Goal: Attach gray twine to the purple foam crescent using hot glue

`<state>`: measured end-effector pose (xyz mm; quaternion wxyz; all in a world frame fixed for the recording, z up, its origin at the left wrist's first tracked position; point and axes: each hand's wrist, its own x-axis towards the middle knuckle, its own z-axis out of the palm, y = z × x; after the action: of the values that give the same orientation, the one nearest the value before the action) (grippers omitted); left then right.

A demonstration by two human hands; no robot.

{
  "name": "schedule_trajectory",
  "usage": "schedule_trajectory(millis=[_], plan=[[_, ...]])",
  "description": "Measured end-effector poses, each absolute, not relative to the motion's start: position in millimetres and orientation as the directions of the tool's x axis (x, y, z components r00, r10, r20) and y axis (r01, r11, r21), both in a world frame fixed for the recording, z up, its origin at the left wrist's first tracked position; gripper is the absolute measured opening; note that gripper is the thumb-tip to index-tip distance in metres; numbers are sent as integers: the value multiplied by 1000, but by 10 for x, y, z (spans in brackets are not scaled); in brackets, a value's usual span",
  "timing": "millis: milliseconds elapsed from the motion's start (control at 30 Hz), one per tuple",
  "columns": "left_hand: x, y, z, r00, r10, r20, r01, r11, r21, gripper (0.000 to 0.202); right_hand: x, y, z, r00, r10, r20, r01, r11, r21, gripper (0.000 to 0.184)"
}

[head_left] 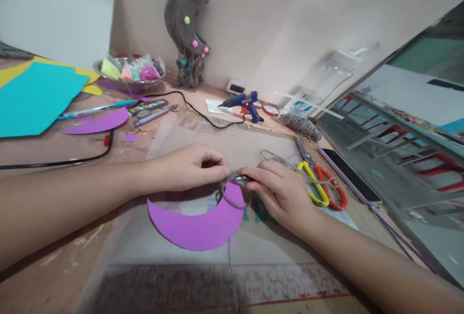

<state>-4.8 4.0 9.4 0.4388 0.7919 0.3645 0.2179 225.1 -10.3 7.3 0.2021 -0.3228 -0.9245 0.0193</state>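
Observation:
A purple crescent (197,231) of foam or card lies on the mat, its right tip between my hands. Grey yarn (234,204) loops over that tip, and a strand trails down toward the front. My left hand (188,166) is closed in a pinch at the tip, apparently on the yarn; its fingertips partly hide it. From the right, my right hand (284,191) pinches a small metal tool with a dark end (242,178), pointed toward the left fingertips. Its exact kind is hidden by the fingers.
Scissors (321,186) with yellow and red handles lie right, beside a phone (350,174). Behind are a blue glue gun (241,104), a yarn ball (300,126) and a clear bottle (324,82). Left are turquoise sheets (43,99), a bowl (148,81) and a black cable (54,164).

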Motion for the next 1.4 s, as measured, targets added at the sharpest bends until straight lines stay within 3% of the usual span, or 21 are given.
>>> schedule_trajectory(millis=[167, 800, 1400], plan=[[-47, 39, 106, 640, 768, 8, 402, -344, 849, 25, 2233, -113, 77, -732, 563, 384, 581, 810, -82, 28], [-53, 50, 95, 656, 754, -19, 419, -344, 840, 26, 2197, -127, 98, -759, 540, 364, 596, 802, 53, 28], [-49, 59, 93, 665, 747, -11, 410, -352, 841, 25, 2201, -122, 92, -759, 525, 386, 583, 811, 44, 28]])
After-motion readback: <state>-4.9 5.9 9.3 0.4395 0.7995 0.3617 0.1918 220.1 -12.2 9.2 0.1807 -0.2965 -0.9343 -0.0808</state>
